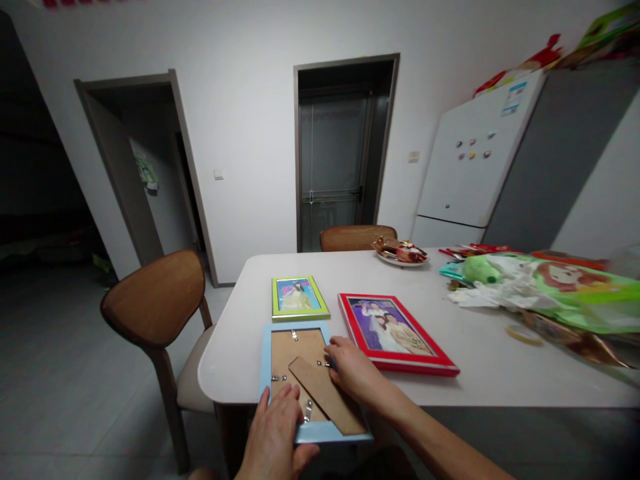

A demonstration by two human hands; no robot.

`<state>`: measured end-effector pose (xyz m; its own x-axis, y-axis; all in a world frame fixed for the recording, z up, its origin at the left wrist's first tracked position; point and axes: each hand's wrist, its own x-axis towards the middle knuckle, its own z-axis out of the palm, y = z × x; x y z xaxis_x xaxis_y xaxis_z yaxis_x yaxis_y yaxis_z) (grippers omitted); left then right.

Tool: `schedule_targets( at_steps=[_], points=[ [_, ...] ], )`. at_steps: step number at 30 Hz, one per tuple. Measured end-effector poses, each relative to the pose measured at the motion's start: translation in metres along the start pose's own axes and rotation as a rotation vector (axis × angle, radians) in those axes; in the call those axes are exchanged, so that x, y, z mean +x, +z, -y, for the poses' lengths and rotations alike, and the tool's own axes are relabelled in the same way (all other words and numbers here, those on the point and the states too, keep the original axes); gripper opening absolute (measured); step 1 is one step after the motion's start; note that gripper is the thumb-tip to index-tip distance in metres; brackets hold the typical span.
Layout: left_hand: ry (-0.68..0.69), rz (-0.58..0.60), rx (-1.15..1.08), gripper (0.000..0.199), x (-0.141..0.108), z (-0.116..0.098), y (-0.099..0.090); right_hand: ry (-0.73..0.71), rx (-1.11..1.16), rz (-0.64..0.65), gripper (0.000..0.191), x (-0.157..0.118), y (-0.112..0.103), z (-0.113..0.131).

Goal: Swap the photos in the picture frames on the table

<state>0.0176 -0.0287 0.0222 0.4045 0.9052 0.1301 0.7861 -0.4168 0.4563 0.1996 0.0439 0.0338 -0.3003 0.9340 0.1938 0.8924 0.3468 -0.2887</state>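
Note:
A light blue picture frame (266, 347) lies face down at the table's front edge, its brown backing board (310, 343) and slanted stand leg showing, with metal clips on the sides. My left hand (277, 427) rests on its lower left part, fingers apart, near the bottom clip. At the right side my right hand (350, 367) has its fingers bent together by the right clip; what they pinch, if anything, is hidden. Beyond it lies a green-framed photo (299, 297), and to the right a red-framed photo (395, 330), both face up.
On the white table (230, 333) are a plate of items (401, 252) at the back and green and white plastic bags (550, 283) at the right. Wooden chairs stand at the left (160, 300) and behind (357, 237). A fridge (475, 153) stands at the back right.

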Motion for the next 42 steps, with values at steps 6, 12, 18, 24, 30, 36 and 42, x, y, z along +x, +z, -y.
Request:
schedule_targets(
  at_steps=[6, 12, 18, 24, 30, 36, 42],
  points=[
    [0.003, -0.003, 0.02, 0.039, 0.0, 0.002, 0.002, 0.038, -0.049, -0.05, 0.021, 0.013, 0.009, -0.004],
    [-0.004, -0.044, 0.042, 0.041, 0.004, 0.006, 0.004, -0.151, 0.116, -0.05, 0.025, -0.008, 0.003, 0.01],
    [0.008, -0.07, 0.088, 0.051, 0.009, 0.014, 0.012, -0.356, 0.327, 0.157, 0.018, -0.018, 0.007, 0.023],
    [0.029, -0.064, 0.094, 0.057, 0.009, 0.018, 0.014, -0.33, 0.327, 0.001, 0.01, -0.012, 0.027, 0.023],
    [0.031, -0.113, 0.084, 0.029, 0.001, 0.024, 0.014, -0.285, 0.308, 0.033, 0.014, -0.008, 0.016, 0.031],
    [0.051, -0.171, 0.047, 0.029, -0.002, 0.032, 0.021, -0.225, 0.194, 0.019, 0.02, 0.019, 0.024, 0.053],
    [0.053, -0.228, 0.001, 0.029, -0.002, 0.028, 0.019, -0.183, 0.117, -0.027, 0.018, 0.034, 0.04, 0.059]
  ],
)
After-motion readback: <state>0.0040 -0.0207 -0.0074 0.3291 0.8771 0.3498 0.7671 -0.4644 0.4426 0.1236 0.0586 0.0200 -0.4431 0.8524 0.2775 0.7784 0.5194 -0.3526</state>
